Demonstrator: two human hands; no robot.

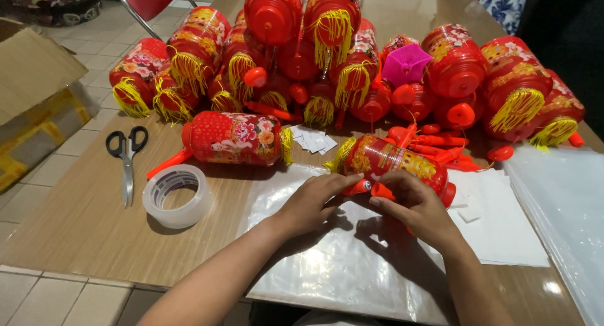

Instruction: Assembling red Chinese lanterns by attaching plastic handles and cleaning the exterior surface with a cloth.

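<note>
Left hand [313, 202]: fingers curled on the lantern's [393, 164] orange handle [360, 187].
Right hand [418, 207]: closed around lantern's end.
Under hands: clear bag [327, 263], on the table [75, 225].
Left of hands: tape [177, 196], scissors [127, 156].

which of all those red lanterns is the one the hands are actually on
The red cylindrical paper lantern with gold print lying on its side on the clear plastic sheet; the left hand and right hand touch it, unlike the piled ones.

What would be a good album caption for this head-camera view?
Both hands, left hand and right hand, grip a red lantern over clear plastic sheet.
</note>
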